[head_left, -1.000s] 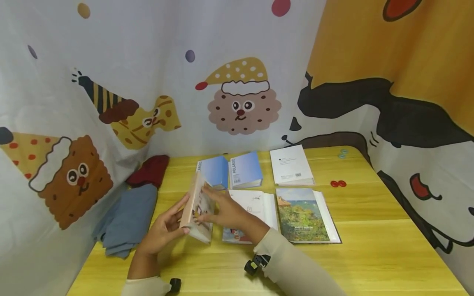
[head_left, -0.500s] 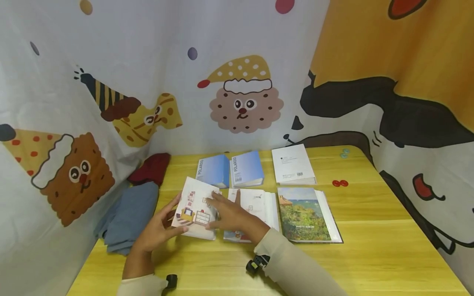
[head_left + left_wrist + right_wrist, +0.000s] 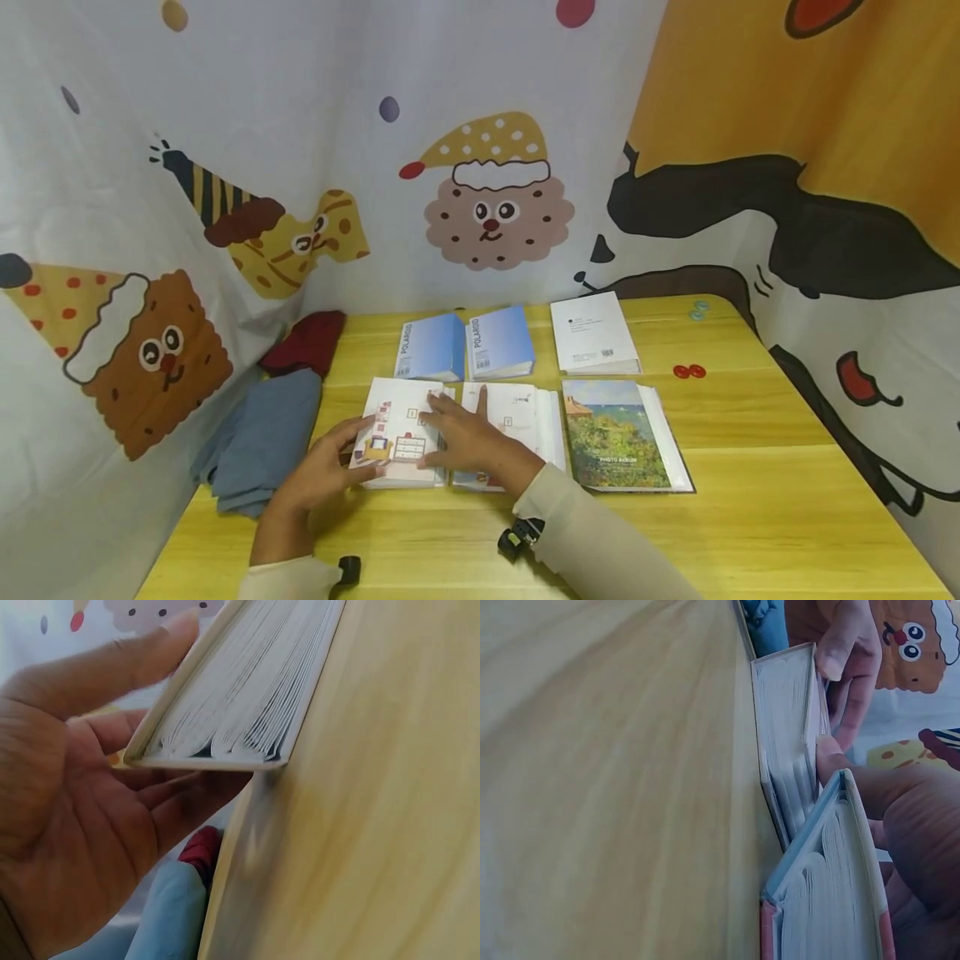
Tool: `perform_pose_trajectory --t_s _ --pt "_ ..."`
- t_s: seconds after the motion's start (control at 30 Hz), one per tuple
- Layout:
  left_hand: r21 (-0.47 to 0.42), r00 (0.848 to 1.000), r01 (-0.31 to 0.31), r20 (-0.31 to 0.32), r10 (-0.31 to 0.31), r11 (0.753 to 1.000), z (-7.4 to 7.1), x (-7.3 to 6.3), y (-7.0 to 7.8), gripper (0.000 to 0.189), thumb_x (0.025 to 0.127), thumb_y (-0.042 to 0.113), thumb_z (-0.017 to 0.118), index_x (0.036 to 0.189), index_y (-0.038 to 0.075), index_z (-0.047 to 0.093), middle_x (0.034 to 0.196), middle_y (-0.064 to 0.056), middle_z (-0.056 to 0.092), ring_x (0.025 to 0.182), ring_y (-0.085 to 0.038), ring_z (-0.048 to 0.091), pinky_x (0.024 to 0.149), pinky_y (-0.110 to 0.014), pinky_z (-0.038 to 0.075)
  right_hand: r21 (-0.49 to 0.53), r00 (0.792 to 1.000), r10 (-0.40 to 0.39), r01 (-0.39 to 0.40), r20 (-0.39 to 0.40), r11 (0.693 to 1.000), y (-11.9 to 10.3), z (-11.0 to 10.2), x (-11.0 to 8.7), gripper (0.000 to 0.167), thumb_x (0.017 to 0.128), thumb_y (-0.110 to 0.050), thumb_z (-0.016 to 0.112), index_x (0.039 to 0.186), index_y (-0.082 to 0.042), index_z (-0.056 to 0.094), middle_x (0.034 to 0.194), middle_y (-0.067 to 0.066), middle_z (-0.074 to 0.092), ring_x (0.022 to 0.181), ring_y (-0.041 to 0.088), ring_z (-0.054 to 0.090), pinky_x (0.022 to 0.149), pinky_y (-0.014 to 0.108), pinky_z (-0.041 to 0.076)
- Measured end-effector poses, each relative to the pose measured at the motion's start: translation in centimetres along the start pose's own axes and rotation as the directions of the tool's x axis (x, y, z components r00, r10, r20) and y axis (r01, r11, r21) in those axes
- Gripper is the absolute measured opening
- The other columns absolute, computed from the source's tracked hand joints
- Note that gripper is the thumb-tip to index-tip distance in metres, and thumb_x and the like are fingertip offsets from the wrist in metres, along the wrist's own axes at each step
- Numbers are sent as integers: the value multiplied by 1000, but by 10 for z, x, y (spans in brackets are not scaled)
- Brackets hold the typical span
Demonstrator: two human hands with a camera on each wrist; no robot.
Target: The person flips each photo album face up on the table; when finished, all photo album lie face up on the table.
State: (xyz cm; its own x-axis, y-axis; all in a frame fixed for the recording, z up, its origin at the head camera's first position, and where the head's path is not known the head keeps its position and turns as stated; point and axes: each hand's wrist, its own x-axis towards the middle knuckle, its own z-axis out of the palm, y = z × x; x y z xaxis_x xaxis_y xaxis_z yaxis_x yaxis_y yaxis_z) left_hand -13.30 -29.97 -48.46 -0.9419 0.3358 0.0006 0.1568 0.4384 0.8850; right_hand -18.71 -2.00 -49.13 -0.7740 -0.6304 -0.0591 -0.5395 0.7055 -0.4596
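Note:
A white photo album [image 3: 397,408] with a printed sofa and dresser lies on the table, face up. My left hand [image 3: 318,467] holds its spine side; in the left wrist view the thumb is on the cover and the fingers pass behind the spine of the album [image 3: 232,682]. My right hand [image 3: 472,433] is spread, with thumb and fingertips touching the right part of the cover. Beneath that hand, a second white album [image 3: 521,417] is partly hidden. Pocket pages of the held album [image 3: 784,712] show in the right wrist view.
To the right lies a landscape-covered photo album [image 3: 615,442]. Behind are two blue POLAROID albums [image 3: 429,346] and a white one [image 3: 592,333]. Folded blue cloth [image 3: 262,442] and dark red cloth [image 3: 307,342] lie left. Red rings [image 3: 688,372] and pale-blue rings [image 3: 699,311] sit right.
The album in my hands was upright on its edge, then tilted with its cover turning up, and now lies flat on the table. Both hands have stayed at it.

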Motion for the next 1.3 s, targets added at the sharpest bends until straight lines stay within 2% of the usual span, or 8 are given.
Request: perform_pose_trajectory --t_s 0.17,0.3,0.37,0.47,0.7,0.87,1.2,1.3 --pt "212 998 -15 -50 26 977 5 6 -2 89 89 18 93 162 -4 46 159 -37 47 132 -46 62 103 -40 58 22 1000 18 -18 -25 1000 2 -8 -8 81 99 -57 76 166 -22 49 182 6 29 170 27 26 127 84 -7" --pt "355 995 50 -96 -17 934 7 6 6 99 85 25 96 165 0 44 164 -38 38 144 -56 51 114 -65 49 47 998 14 -11 -59 999 9 -23 -18 78 101 -54 75 166 -19 49 183 8 27 170 30 27 125 86 -7" --pt "400 994 69 -108 -28 914 9 6 14 101 85 27 96 166 -1 42 168 -40 30 148 -60 46 115 -70 47 65 997 6 0 -79 998 14 -32 -24 77 102 -51 75 166 -17 49 182 10 27 170 33 26 124 87 -9" --pt "458 995 61 -102 -16 887 14 10 31 102 87 29 95 167 -2 40 173 -39 21 153 -62 39 116 -73 46 86 993 16 -6 -116 996 27 -45 -38 76 102 -48 76 165 -14 50 181 11 29 170 36 25 123 87 -13" --pt "530 998 -41 -15 57 847 36 35 67 100 88 36 94 167 3 42 177 -31 23 157 -55 40 117 -69 48 98 976 51 -31 -211 995 70 -62 -72 75 100 -44 79 161 -9 54 179 17 34 167 42 30 121 91 -6" --pt "521 994 -105 58 88 847 59 61 85 98 91 42 91 170 11 41 181 -24 21 158 -52 41 118 -69 48 150 969 80 -45 -235 988 103 -78 -96 74 101 -40 79 163 -9 52 179 19 32 167 46 28 119 92 -7" --pt "470 989 -88 144 22 879 97 100 119 95 98 48 82 174 20 33 185 -17 11 158 -47 44 120 -67 47 170 957 145 -103 -253 980 149 -102 -132 69 103 -36 77 161 -6 53 178 25 30 164 55 25 117 94 -3" --pt "452 983 -122 175 47 883 106 116 131 93 99 48 80 173 17 34 184 -16 14 161 -47 40 122 -68 45 195 950 178 -129 -258 972 160 -112 -139 71 103 -34 78 161 -3 52 178 27 27 166 56 19 118 93 -2"
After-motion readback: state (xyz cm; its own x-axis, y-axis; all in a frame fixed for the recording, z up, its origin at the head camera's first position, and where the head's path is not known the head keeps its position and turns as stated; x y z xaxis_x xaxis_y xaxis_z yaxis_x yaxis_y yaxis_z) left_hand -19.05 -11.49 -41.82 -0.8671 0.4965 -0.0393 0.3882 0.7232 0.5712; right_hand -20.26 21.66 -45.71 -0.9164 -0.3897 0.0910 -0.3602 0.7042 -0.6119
